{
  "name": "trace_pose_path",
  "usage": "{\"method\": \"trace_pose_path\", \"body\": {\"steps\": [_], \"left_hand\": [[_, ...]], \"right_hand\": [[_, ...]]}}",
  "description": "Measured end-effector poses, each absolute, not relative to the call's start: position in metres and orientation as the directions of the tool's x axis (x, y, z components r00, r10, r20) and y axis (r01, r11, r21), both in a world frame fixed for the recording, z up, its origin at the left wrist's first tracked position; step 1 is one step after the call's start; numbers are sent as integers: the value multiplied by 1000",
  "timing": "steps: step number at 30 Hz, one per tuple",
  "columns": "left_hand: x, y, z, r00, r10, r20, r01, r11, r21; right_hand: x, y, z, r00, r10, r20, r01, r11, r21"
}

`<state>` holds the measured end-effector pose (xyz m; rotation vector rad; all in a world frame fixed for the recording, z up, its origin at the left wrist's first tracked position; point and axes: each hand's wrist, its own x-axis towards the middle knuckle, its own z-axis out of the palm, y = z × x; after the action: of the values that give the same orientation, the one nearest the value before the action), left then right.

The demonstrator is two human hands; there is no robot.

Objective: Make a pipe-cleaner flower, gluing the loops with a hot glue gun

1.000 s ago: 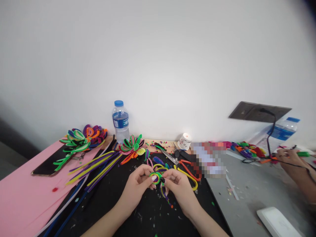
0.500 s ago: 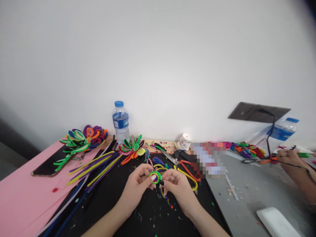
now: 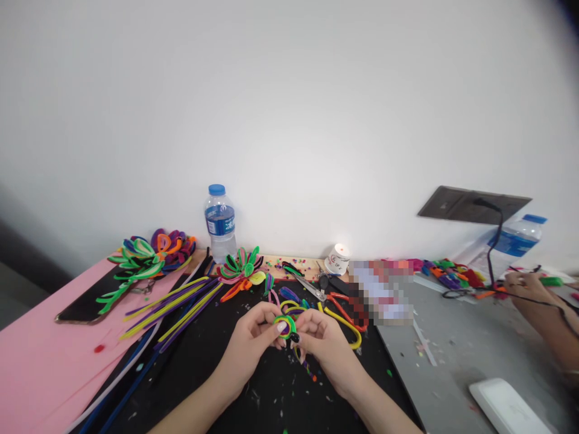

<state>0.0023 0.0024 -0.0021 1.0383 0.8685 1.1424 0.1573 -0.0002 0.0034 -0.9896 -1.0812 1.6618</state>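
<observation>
Between my two hands is a small coil of pipe cleaners (image 3: 291, 319), with green outside and yellow and purple rings within. My left hand (image 3: 253, 337) pinches it, thumb lying over its front. At the coil's lower right edge, the fingers of my right hand (image 3: 322, 342) grip a pipe cleaner end with a black tip (image 3: 294, 337). Loose purple and yellow pipe cleaners lie behind and below the hands, partly hidden by the fingers. A yellow pipe cleaner loop (image 3: 357, 340) rests just right of my right hand.
Scissors (image 3: 312, 288) and red-handled pliers (image 3: 346, 313) lie behind the hands. A pipe cleaner flower (image 3: 244, 265), a water bottle (image 3: 220, 223) and a paper cup (image 3: 338, 259) stand along the wall. Straight pipe cleaners (image 3: 181, 310) and a phone (image 3: 85, 298) lie left. Another person's hand (image 3: 527, 295) works at right.
The black-tipped end has shifted slightly down and left along the coil's edge. Both hands keep their hold in nearly the same place.
</observation>
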Motion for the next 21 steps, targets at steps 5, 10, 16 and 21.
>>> {"method": "trace_pose_path", "body": {"steps": [5, 10, 16, 21], "left_hand": [[2, 2, -4, 225, 974, -35, -305, 105, 946], [1, 1, -2, 238, 970, -37, -303, 111, 947], [1, 0, 0, 256, 964, -68, -311, 149, 939], [2, -2, 0, 289, 950, -116, -391, 228, 892]], "right_hand": [[157, -1, 4, -296, 941, -167, -261, -248, -933], [157, -1, 4, -313, 930, -191, -278, -282, -918], [157, -1, 6, -346, 916, -203, -311, -317, -896], [157, -1, 7, -360, 915, -183, -341, -312, -887]]}}
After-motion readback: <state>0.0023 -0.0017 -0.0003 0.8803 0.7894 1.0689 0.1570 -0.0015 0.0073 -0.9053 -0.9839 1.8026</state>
